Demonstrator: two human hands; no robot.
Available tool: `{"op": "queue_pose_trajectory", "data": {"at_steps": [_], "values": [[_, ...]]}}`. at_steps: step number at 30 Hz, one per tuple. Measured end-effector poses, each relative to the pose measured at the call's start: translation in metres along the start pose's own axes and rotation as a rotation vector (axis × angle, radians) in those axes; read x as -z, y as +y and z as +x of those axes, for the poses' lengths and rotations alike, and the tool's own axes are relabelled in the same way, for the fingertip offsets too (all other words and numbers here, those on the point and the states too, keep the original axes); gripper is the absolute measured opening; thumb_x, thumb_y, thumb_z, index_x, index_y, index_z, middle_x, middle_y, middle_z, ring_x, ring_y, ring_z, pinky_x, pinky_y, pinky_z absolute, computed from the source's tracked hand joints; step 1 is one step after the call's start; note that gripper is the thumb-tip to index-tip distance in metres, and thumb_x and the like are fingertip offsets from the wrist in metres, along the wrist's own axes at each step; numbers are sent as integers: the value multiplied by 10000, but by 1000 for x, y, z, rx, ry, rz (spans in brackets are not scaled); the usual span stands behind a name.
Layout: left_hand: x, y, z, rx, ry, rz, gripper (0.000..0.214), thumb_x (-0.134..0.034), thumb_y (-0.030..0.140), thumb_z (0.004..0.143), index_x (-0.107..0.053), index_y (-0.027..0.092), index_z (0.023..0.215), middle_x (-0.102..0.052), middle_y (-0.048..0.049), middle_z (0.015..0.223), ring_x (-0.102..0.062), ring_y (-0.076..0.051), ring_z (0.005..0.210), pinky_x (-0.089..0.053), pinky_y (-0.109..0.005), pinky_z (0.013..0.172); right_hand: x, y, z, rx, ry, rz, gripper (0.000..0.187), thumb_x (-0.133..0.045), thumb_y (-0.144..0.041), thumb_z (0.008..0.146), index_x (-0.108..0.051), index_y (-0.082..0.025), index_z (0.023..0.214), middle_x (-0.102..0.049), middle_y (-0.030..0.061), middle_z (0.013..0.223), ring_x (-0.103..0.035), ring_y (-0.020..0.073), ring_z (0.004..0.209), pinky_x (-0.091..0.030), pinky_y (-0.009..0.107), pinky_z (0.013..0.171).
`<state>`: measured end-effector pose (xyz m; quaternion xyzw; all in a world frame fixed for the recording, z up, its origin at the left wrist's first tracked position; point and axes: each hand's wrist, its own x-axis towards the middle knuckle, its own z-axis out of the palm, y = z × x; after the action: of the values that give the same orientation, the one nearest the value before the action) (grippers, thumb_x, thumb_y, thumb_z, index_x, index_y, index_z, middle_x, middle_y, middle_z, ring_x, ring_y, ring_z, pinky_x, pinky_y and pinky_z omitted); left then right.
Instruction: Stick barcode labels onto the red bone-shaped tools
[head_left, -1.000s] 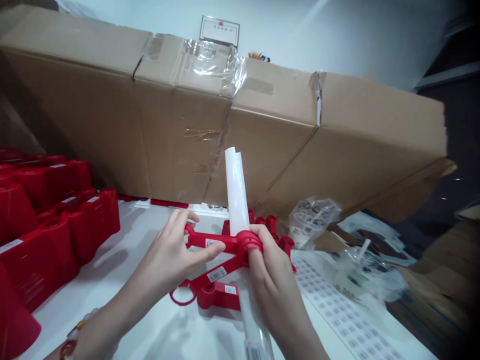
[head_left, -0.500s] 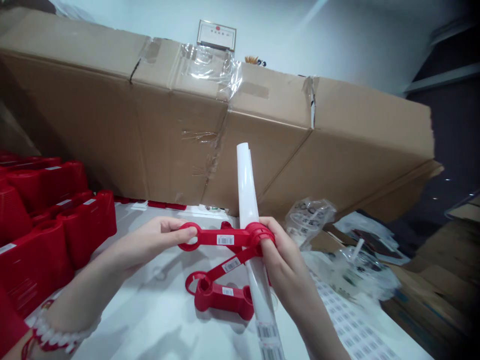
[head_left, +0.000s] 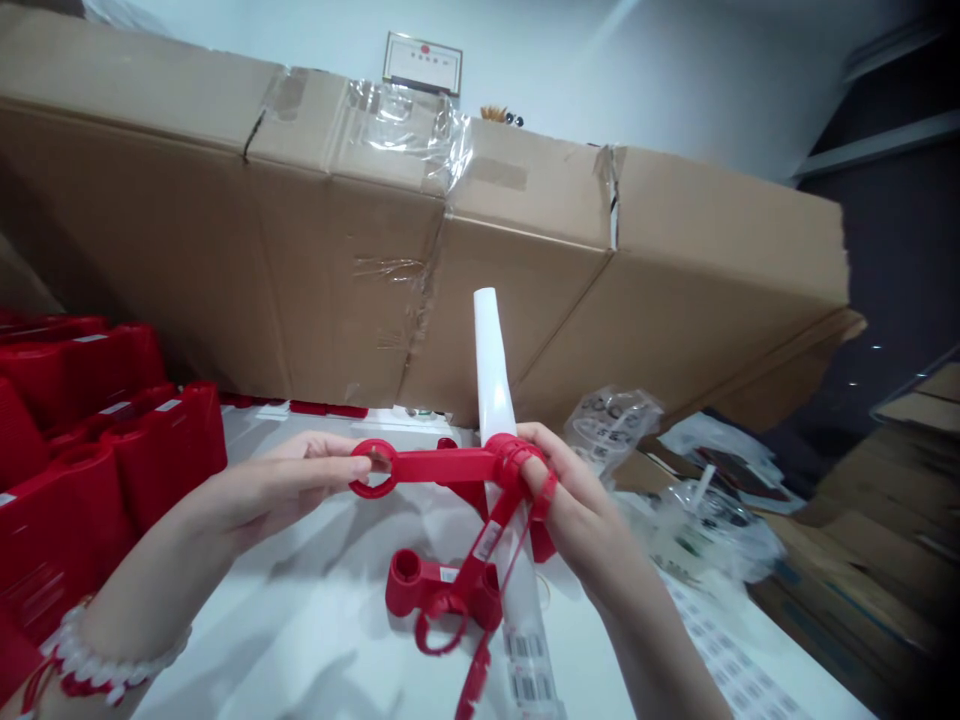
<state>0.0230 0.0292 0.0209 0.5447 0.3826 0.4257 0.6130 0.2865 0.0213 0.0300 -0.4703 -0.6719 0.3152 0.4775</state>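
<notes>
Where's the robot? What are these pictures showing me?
There's no robot: these are a person's bare hands, seen by a camera worn on the head, looking forward and down. The left hand pinches the ring-shaped end of a red strip. The right hand holds the other end, right by a white roll. On the white table are another red piece, a group of red parts and label sheets. Behind is brown cardboard.
</notes>
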Motion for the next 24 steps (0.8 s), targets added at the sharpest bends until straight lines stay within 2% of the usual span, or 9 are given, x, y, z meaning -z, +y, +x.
{"op": "queue_pose_trajectory", "data": {"at_steps": [2,4,6,8,9,11,15,18,24], "values": [[-1,-1,2,-29,-3,101,234,-776,497,814,-778,266,775,-781,-30,961,-673,-289,1076,-478,-402,1026,-1,2,-1,32,17,-54,244,-461,-416,990,-564,-219,888,-576,-7,753,-523,168,664,-412,282,600],[-2,-3,5,-80,54,206,297,-705,552,874,-754,259,892,-749,-40,1070,-635,-292,1134,-444,-423,1041,-4,3,-4,65,56,-120,269,-428,-411,1010,-554,-222,868,-573,-7,760,-530,174,693,-416,286,627],[-1,-6,6,-211,238,286,327,-716,566,874,-698,274,1019,-702,-24,1120,-620,-260,1128,-455,-385,994,-8,6,-6,72,87,-157,280,-402,-404,1034,-535,-227,863,-564,-17,745,-526,172,684,-409,283,619],[-1,-8,3,-395,457,309,348,-765,535,852,-645,299,1078,-659,9,1097,-622,-205,1066,-490,-300,896,-13,7,-9,44,106,-169,276,-395,-399,1051,-522,-232,872,-562,-27,736,-520,166,662,-398,275,595],[-2,-7,-1,-467,518,299,352,-785,509,845,-633,309,1091,-647,22,1091,-624,-181,1041,-504,-257,854,-15,8,-9,32,110,-172,272,-393,-391,1058,-520,-233,876,-565,-30,739,-522,164,659,-396,272,590],[-7,-4,-11,-497,508,265,353,-820,465,827,-639,317,1092,-657,35,1047,-645,-152,974,-531,-194,778,-18,8,-11,25,109,-181,276,-383,-380,1068,-519,-234,876,-569,-31,745,-525,163,660,-398,270,591],[-25,0,-27,-362,327,247,321,-858,421,798,-662,290,1016,-691,43,846,-678,-121,755,-561,-160,658,-23,3,-14,42,68,-179,267,-387,-378,1071,-518,-235,887,-581,-23,751,-531,168,669,-409,272,598],[-38,-3,-27,-393,326,248,268,-838,384,830,-647,290,993,-702,50,837,-690,-108,747,-562,-142,635,-27,-2,-19,48,41,-134,264,-391,-370,1068,-497,-234,868,-587,-18,750,-532,166,666,-414,268,593],[-51,-10,-21,-431,343,217,175,-787,303,879,-628,280,949,-657,70,851,-672,-89,795,-579,-155,722,-31,-5,-23,108,71,-134,260,-389,-343,1076,-530,-234,887,-577,-27,764,-512,155,673,-409,255,605]]}}
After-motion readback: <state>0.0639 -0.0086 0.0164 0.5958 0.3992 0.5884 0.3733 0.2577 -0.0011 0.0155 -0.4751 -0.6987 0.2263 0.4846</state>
